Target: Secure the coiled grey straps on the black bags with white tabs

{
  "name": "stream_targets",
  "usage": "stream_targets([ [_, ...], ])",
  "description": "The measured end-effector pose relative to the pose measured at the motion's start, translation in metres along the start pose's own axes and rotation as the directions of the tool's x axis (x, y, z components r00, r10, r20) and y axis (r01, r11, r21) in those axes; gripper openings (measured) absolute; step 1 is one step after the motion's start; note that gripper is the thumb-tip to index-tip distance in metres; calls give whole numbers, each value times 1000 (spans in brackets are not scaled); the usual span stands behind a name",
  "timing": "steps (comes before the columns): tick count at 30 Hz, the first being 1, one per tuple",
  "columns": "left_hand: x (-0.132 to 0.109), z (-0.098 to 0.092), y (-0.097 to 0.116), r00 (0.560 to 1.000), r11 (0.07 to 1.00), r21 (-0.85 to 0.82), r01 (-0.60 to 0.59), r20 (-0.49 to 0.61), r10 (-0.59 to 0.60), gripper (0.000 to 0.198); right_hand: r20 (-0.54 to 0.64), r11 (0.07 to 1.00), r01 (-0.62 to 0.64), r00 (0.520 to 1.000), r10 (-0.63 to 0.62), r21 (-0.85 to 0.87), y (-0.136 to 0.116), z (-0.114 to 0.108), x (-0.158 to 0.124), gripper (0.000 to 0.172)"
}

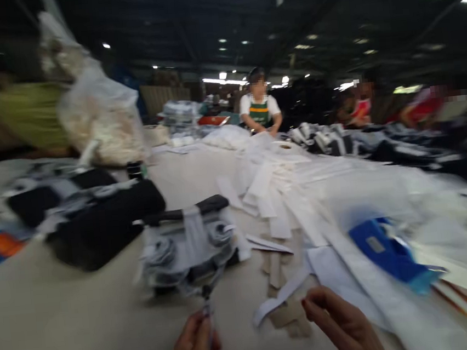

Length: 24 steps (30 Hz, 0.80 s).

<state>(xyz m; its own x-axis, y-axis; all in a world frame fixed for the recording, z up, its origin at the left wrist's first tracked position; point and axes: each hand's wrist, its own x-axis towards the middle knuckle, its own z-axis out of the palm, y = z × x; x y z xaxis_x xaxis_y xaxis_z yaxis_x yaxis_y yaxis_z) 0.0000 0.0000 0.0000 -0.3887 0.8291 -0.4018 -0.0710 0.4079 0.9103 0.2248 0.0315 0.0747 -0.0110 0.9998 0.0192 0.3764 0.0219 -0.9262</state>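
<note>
My left hand (195,346) is at the bottom edge, its fingers closed round a thin dark tool (207,304) that looks like small scissors; blur hides the detail. My right hand (342,324) is to its right, fingers curled in a pinch near the end of a white fabric strip (280,298); whether it grips the strip is unclear. Just beyond my hands lies a bundle of grey, white and black fabric pieces (190,245) on the beige table (45,325).
White strips and cut pieces (284,186) spread over the middle and right. A blue item (390,253) lies at the right. Black bundles (97,221) and a clear plastic bag (99,116) stand at the left. A person in a green apron (260,109) works at the far end; other people sit at the right.
</note>
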Motion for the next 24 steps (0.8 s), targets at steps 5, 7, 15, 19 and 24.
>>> stream_targets([
  [5, -9, -9, 8, 1000, 988, -155, 9, -20, -12, 50, 478, 996, 47, 875, -75, 70, -24, 85, 15, 35],
  [7, -13, -5, 14, 1000, 986, -165, -10, -22, 6, 43, 539, 995, 76, 836, -101, 68, -30, 103, 22, 34],
  [15, -17, -5, 11, 996, 979, -185, -83, -58, 73, 35, 543, 999, -1, 839, 27, -47, -24, 141, 33, 34],
  [19, -14, -2, 3, 990, 979, -159, -131, -78, 119, 35, 493, 990, -25, 865, 89, -135, -22, 151, 34, 36],
  [24, -11, 0, -10, 948, 973, 87, -216, -221, 230, 35, 439, 979, -88, 884, 161, -182, -20, 160, 36, 33],
])
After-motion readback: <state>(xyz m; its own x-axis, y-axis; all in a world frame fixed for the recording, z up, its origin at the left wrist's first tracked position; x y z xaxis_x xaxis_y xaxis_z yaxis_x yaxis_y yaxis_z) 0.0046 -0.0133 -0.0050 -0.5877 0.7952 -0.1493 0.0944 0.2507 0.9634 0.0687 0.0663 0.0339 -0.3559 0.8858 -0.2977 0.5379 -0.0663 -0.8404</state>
